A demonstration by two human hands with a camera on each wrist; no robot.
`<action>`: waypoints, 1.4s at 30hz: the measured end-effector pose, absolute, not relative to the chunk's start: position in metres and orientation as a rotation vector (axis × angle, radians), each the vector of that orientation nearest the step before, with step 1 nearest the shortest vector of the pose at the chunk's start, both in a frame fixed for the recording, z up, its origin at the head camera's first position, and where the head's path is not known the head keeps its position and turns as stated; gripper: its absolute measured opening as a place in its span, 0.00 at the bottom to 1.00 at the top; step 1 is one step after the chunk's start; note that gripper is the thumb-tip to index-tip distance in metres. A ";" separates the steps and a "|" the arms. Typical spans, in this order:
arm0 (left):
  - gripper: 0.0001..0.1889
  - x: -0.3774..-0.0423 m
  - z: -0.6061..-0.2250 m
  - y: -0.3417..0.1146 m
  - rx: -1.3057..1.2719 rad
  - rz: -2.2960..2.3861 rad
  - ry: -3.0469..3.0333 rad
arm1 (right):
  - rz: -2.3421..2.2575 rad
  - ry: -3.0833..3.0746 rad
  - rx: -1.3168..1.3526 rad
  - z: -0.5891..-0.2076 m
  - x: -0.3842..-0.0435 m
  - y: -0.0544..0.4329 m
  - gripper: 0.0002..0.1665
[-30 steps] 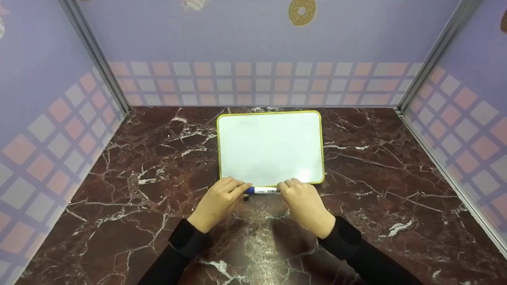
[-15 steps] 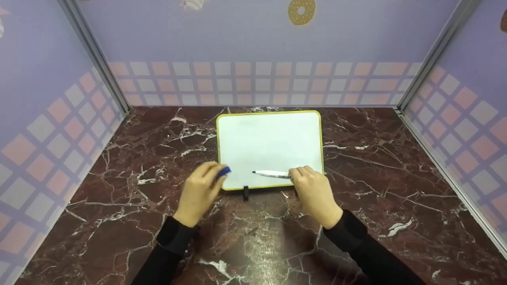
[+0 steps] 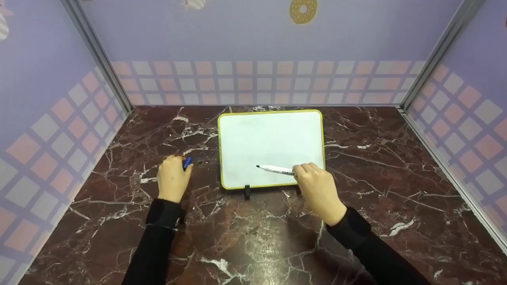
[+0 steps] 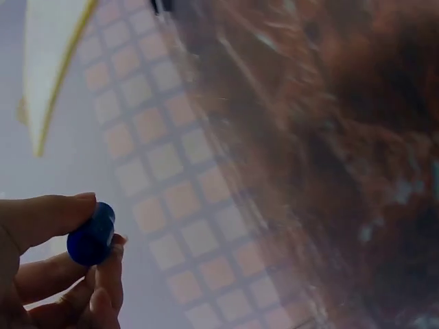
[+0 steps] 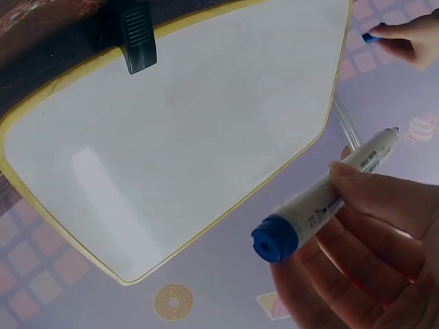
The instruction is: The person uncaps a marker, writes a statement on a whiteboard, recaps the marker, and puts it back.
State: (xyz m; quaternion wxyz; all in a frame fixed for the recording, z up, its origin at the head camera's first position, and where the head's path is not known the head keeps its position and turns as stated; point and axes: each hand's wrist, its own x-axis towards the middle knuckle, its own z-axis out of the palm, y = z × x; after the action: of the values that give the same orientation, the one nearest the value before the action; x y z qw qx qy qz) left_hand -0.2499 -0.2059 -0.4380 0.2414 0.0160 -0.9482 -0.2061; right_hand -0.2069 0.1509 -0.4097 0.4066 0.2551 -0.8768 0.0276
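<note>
My right hand (image 3: 318,190) grips a white whiteboard marker (image 3: 276,169) in front of the lower right of a whiteboard (image 3: 269,146) with a yellow frame. The marker's dark tip is bare and points left; its blue end plug (image 5: 276,238) shows in the right wrist view. Off to the board's left, my left hand (image 3: 173,178) pinches the blue marker cap (image 4: 92,234) between thumb and fingers, above the table. The board leans on a stand whose black clip (image 5: 139,38) hooks its lower edge. Its face bears no visible marks.
Dark red marbled tabletop (image 3: 245,241) lies under everything. Purple walls with a pink and white checked band (image 3: 261,83) close off the back and both sides, with metal rails (image 3: 99,59) at the corners.
The cap has come off the marker. My left hand has carried it away to the left, while the right hand has lifted the marker in front of the board.
</note>
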 end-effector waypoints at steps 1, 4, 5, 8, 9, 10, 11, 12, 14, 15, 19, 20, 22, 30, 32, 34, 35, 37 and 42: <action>0.14 -0.253 -0.441 -0.207 0.063 -0.539 -2.624 | 0.069 -2.215 0.643 -0.409 -0.207 0.151 0.08; 0.15 -0.260 -0.447 -0.209 0.118 -0.487 -2.688 | 0.065 -2.224 0.642 -0.409 -0.207 0.151 0.07; 0.16 -0.262 -0.448 -0.210 0.137 -0.480 -2.703 | 0.065 -2.227 0.643 -0.409 -0.207 0.151 0.07; 0.17 -0.265 -0.448 -0.210 0.186 -0.477 -2.746 | 0.071 -2.235 0.641 -0.408 -0.207 0.151 0.08; 0.18 -0.265 -0.448 -0.210 0.197 -0.483 -2.762 | 0.073 -2.237 0.639 -0.407 -0.207 0.151 0.08; 0.18 -0.266 -0.447 -0.210 0.203 -0.477 -2.780 | 0.074 -2.240 0.637 -0.407 -0.206 0.150 0.08; 0.19 -0.266 -0.447 -0.210 0.211 -0.473 -2.802 | 0.075 -2.243 0.636 -0.406 -0.206 0.150 0.08; 0.19 -0.266 -0.446 -0.209 0.217 -0.470 -2.824 | 0.078 -2.246 0.634 -0.406 -0.206 0.150 0.08; 0.20 -0.265 -0.445 -0.210 0.228 -0.473 -2.867 | 0.079 -2.253 0.632 -0.406 -0.205 0.150 0.08; 0.20 -0.265 -0.445 -0.210 0.235 -0.476 -2.888 | 0.081 -2.257 0.632 -0.405 -0.205 0.150 0.08; 0.22 -0.265 -0.444 -0.211 0.254 -0.475 -2.961 | 0.094 -2.277 0.636 -0.405 -0.203 0.150 0.08; 0.22 -0.265 -0.444 -0.211 0.255 -0.472 -2.972 | 0.099 -2.282 0.638 -0.405 -0.203 0.150 0.08; 0.23 -0.265 -0.444 -0.211 0.258 -0.472 -2.986 | 0.104 -2.287 0.642 -0.406 -0.203 0.150 0.09; 0.26 -0.266 -0.444 -0.213 0.253 -0.482 -3.002 | 0.107 -2.298 0.655 -0.404 -0.203 0.149 0.09; 0.26 -0.265 -0.442 -0.214 0.238 -0.471 -3.008 | 0.107 -2.298 0.650 -0.404 -0.203 0.149 0.09; 0.25 -0.262 -0.437 -0.213 0.221 -0.451 -2.999 | 0.109 -2.294 0.647 -0.403 -0.203 0.150 0.08; 0.25 -0.260 -0.432 -0.212 0.210 -0.443 -2.975 | 0.111 -2.292 0.647 -0.404 -0.203 0.150 0.08; 0.23 -0.254 -0.421 -0.208 0.172 -0.437 -2.903 | 0.112 -2.287 0.647 -0.404 -0.203 0.151 0.09; 0.20 -0.237 -0.386 -0.177 -0.116 -0.475 -2.629 | 0.098 -2.269 0.660 -0.404 -0.205 0.150 0.10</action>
State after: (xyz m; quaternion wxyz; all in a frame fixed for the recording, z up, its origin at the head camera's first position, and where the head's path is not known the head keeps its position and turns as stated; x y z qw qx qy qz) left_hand -0.2365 -0.1769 -0.3857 0.2319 -0.0421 -0.9564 -0.1727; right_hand -0.2052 0.1501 -0.4043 0.3784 0.2583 -0.8880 0.0384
